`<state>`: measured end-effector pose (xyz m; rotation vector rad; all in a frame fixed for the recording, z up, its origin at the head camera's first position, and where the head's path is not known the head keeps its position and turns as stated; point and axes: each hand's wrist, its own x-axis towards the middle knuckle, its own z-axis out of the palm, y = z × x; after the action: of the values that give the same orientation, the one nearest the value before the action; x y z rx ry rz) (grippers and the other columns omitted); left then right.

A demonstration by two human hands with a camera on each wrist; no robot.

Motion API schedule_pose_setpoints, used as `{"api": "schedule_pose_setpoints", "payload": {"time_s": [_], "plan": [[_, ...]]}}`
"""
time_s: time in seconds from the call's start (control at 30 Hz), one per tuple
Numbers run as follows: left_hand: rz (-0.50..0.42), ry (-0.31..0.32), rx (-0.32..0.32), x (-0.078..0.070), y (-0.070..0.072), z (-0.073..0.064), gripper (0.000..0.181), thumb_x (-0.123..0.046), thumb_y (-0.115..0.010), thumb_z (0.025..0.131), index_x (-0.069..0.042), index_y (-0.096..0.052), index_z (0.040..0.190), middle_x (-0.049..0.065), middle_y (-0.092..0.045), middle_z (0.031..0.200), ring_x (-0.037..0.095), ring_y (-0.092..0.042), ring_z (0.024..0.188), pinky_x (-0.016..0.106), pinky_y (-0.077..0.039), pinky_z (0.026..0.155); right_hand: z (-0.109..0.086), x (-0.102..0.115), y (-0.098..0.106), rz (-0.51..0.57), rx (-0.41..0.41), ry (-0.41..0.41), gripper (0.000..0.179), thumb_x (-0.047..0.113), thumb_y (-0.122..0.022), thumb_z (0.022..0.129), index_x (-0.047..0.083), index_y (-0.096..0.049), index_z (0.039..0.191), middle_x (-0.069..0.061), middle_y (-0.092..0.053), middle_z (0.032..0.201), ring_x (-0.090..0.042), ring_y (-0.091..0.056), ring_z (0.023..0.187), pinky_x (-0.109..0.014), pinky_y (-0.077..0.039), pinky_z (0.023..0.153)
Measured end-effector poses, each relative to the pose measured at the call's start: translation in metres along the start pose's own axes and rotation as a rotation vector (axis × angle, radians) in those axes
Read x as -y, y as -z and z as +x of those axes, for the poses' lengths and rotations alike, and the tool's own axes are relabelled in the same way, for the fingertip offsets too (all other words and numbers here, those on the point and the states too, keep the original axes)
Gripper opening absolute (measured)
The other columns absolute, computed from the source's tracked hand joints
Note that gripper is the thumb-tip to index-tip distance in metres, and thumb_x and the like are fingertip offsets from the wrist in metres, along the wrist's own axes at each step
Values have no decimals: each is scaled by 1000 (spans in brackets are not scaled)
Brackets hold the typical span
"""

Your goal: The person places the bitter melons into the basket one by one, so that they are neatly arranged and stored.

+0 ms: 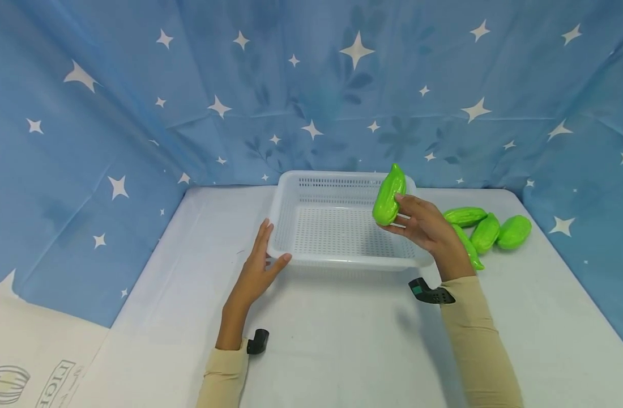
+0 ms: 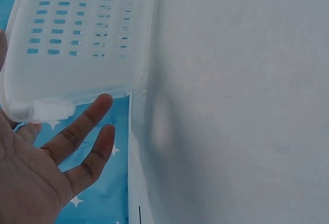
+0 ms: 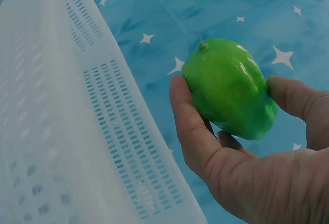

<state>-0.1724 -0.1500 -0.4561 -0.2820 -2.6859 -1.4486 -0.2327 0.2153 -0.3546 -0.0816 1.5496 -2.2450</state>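
My right hand (image 1: 418, 224) grips a glossy, bright green bitter melon (image 1: 389, 195) above the right part of a white plastic basket (image 1: 349, 262). Seen from the right wrist, thumb and fingers pinch the bitter melon (image 3: 229, 88) from both sides, its small nub facing away. The left hand (image 1: 257, 275) rests at the basket's near left corner, thumb along the front rim and fingers stretched along the left side. In the left wrist view, two fingers of the left hand (image 2: 56, 167) reach out fairly straight beside the perforated basket wall (image 2: 77, 75).
Several more green bitter melons (image 1: 486, 232) lie on the white table (image 1: 342, 340), right of the basket, partly behind the right forearm. A blue curtain with white stars (image 1: 316, 85) hangs along the back and sides. Printed pale cloth (image 1: 36, 351) shows at lower left.
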Motion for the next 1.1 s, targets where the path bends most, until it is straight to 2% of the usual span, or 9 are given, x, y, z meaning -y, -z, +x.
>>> {"api": "schedule_pose_setpoints", "payload": {"time_s": [0.13, 0.3, 0.4, 0.6, 0.73, 0.9, 1.0, 1.1], "plan": [[-1, -6, -1, 0, 0, 1, 86, -52, -60, 93, -27, -10, 158, -15, 3, 164, 32, -53, 128, 51, -50, 100, 17, 5, -8, 5, 3, -60, 70, 20, -51, 102, 7, -9, 157, -7, -45, 130, -23, -59, 117, -37, -57, 90], [-2, -9, 3, 0, 0, 2, 86, -52, -60, 93, -26, -9, 158, -15, 3, 164, 32, -53, 128, 51, -50, 100, 42, 7, -16, -43, -18, -122, 71, 22, -53, 102, 9, -11, 157, -15, -30, 149, -38, -34, 141, -40, -54, 96], [-6, -12, 5, 0, 0, 3, 87, -52, -60, 93, -26, -8, 158, -15, 3, 164, 32, -53, 127, 50, -50, 100, 58, 7, -21, -89, -41, -154, 71, 22, -54, 101, 6, -13, 156, -18, -22, 157, -41, -29, 144, -42, -53, 97], [-22, -15, -11, 2, 2, 3, 87, -52, -60, 93, -27, -8, 158, -15, 3, 164, 31, -55, 125, 50, -51, 99, 90, 5, -35, -114, -104, -235, 67, 19, -61, 97, 4, -26, 153, -18, -28, 155, -40, -37, 141, -46, -53, 95], [-19, -20, -9, 3, 1, 2, 87, -51, -60, 93, -26, -8, 158, -13, 3, 164, 33, -53, 127, 51, -50, 99, 107, -3, -43, -165, -107, -305, 62, 21, -61, 97, 4, -32, 150, -18, -36, 150, -38, -43, 137, -46, -53, 96], [-11, -13, -1, 2, -1, 0, 87, -52, -59, 93, -26, -8, 158, -14, 4, 164, 34, -51, 131, 52, -50, 100, 122, -14, -54, -282, -133, -376, 57, 26, -64, 95, 5, -41, 143, -13, -51, 135, -31, -53, 127, -43, -51, 100], [-13, -16, -1, 2, -1, 1, 86, -51, -59, 93, -27, -8, 158, -14, 4, 164, 34, -51, 130, 52, -50, 99, 130, -20, -60, -299, -155, -404, 55, 24, -68, 93, 6, -44, 139, -11, -55, 124, -29, -55, 121, -42, -50, 102], [-17, -18, -1, 3, 0, 0, 86, -51, -59, 94, -27, -8, 158, -14, 4, 164, 34, -52, 129, 52, -50, 99, 138, -26, -65, -280, -155, -425, 55, 20, -69, 92, 6, -44, 139, -11, -56, 122, -29, -56, 120, -42, -50, 103]]}}
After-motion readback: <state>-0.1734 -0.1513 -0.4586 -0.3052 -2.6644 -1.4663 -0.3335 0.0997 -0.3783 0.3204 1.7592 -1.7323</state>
